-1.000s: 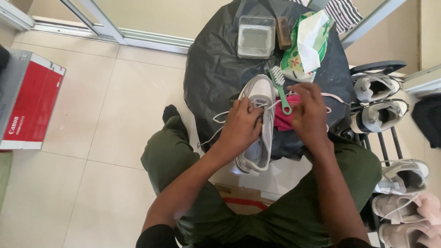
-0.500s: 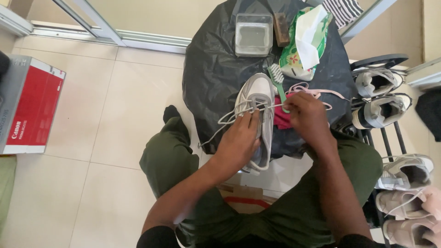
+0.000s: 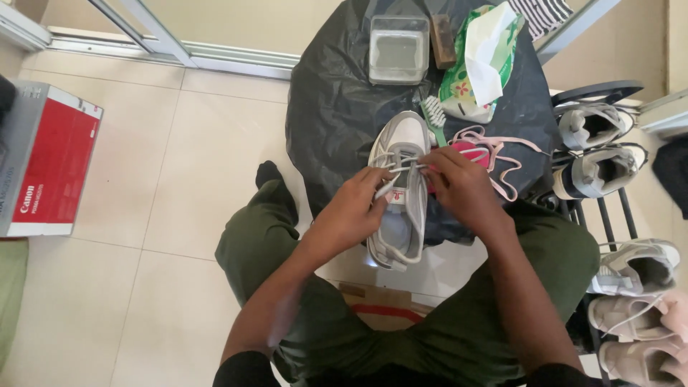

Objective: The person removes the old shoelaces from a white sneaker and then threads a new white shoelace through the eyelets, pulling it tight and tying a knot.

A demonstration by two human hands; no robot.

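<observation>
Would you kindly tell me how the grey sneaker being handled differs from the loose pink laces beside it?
The grey-and-white sneaker lies between the left hand and right hand, its pale laces threaded; the loose pink laces lie untouched and tangled, out of any shoe. Both rest on the black plastic sheet.

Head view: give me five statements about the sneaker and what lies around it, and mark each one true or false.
1. Both hands are at the laces of a grey-white sneaker. True: the left hand and the right hand each pinch lace over its tongue.
2. The sneaker lies on bare floor tile. False: it rests on a black plastic sheet.
3. A green-handled brush lies beside the sneaker's toe. True.
4. The clear plastic container sits between the two hands. False: it stands at the far edge of the sheet, apart from them.
5. The loose pink laces are threaded into the sneaker. False: they lie loose to the right of it.
</observation>
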